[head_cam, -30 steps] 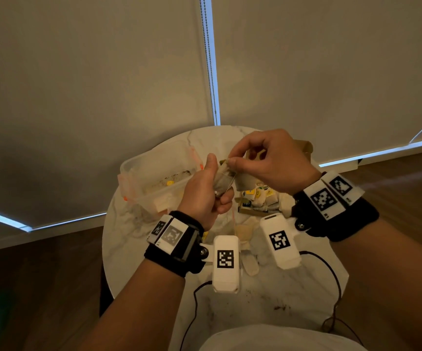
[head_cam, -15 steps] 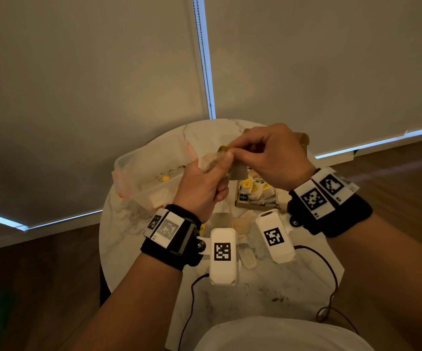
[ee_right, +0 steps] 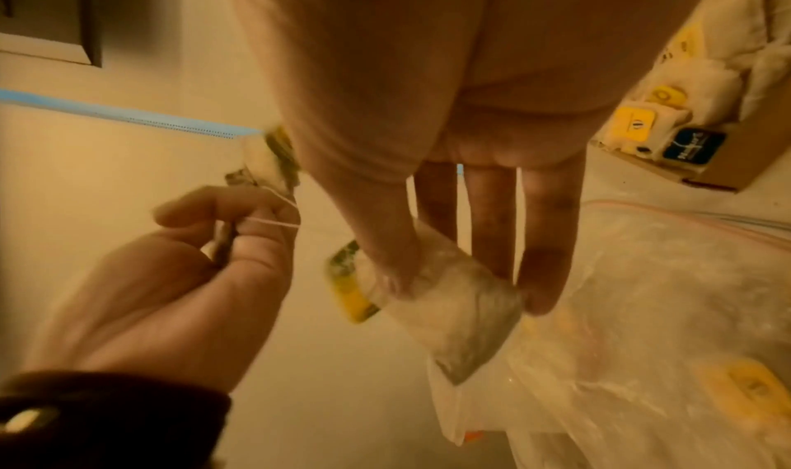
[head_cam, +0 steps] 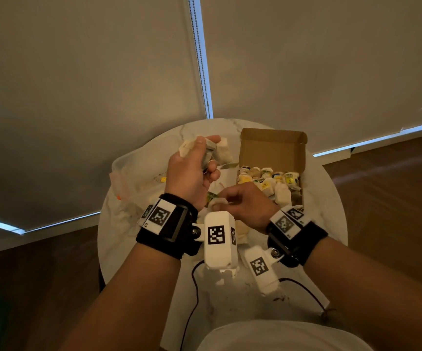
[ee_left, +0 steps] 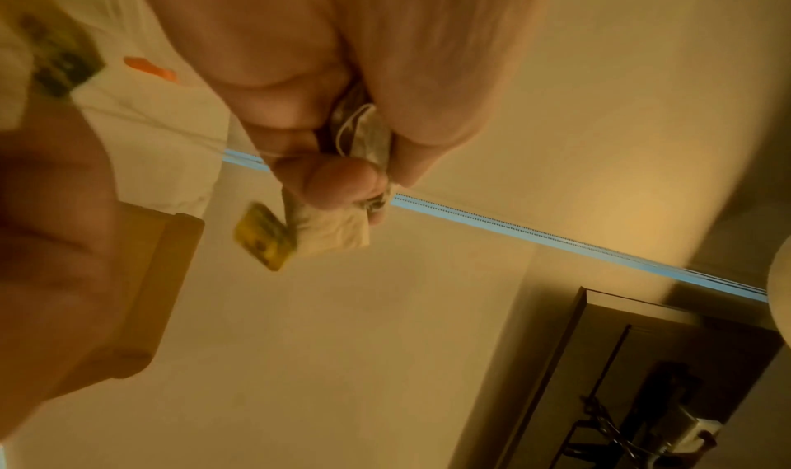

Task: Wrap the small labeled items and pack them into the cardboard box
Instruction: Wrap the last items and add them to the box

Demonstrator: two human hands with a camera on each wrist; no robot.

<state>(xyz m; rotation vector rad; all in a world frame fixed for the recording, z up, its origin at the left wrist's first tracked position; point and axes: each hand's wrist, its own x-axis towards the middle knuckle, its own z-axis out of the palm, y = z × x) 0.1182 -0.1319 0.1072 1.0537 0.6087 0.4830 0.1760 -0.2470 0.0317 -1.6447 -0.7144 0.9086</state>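
Head view: left hand raised above the round marble table, fingers curled tight round a bunch of pale tea bags. Right hand lower, near the table, fingertips pinched on something small; what it is cannot be told here. Cardboard box stands open at the table's far right, lid upright, wrapped labelled items packed inside. Clear plastic bag crumpled at left.

Left wrist view: thumb and fingers clamp soft, creased paper bags; a yellow tag dangles beside them, blurred.

Right wrist view: thumb and straight fingers pinch a translucent, papery tea bag with a yellow label. A thin white string crosses the left hand's fist.
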